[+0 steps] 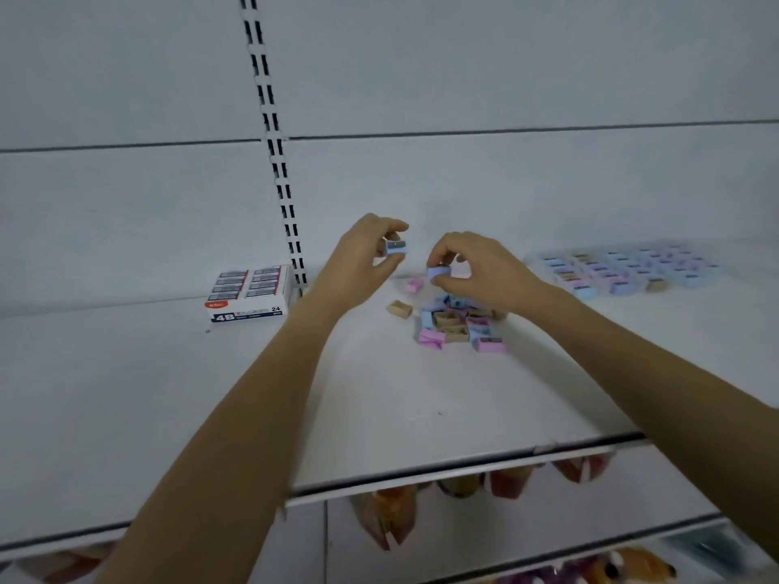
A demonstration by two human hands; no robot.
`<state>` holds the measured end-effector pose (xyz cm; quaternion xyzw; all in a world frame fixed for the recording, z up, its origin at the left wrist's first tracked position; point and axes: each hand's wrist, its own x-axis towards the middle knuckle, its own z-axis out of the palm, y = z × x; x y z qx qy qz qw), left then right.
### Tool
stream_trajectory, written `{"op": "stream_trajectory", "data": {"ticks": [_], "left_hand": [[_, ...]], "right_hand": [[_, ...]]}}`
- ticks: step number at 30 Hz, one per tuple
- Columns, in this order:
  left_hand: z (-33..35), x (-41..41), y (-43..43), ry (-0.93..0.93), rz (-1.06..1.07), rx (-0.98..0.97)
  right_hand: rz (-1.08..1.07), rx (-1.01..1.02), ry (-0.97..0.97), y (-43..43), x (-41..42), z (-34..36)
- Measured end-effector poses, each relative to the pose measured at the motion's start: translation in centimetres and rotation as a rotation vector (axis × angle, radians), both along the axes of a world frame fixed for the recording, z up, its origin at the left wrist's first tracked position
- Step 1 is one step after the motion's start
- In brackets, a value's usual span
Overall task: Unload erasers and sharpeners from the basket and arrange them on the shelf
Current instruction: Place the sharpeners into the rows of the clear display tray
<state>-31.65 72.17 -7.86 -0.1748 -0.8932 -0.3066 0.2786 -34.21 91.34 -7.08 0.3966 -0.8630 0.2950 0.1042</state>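
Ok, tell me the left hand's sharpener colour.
Sharpener: light blue, seen best in head view.

A shop: slotted shelf upright [276, 162], boxed erasers [248, 299], packaged goods below [392, 516].

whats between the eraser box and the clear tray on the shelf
Head view: a loose sharpener pile, the left hand and right hand above it, each pinching one.

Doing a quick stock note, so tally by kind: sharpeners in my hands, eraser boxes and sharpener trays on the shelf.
Sharpeners in hand: 2, the blue sharpener in the left hand, the lilac sharpener in the right hand
Eraser box: 1
Sharpener tray: 1
Total: 4
The loose pile is too jumbled to count.
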Motion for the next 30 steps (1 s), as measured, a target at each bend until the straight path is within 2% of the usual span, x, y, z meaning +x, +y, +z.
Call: {"op": "stream_trajectory", "data": {"ticks": [6,10,15,22,30], "left_hand": [[2.3,-2.3,7.1,-0.001,-0.056,-0.198],[3.8,-3.8,14.1,0.066,-0.078,-0.2],[4.0,-5.7,23.4,0.071,-0.074,-0.169],[2.5,-7.9,33.7,-0.028,-0.04,-0.163],[0.8,-10.3,38.7,-0.164,0.042,-0.202]], "right_hand": [[-0.066,-0.018,0.064,7.4,0.0,0.6],[-0.134,0.005,0.078,14.2,-0.7,0.0],[-0.11,-0.032,0.086,24.4,-2.7,-0.6],[-0.198,-0.078,0.077,36.7,-7.1,-1.6],[-0.2,-0.073,0.077,40.9,-11.1,-3.4]]}}
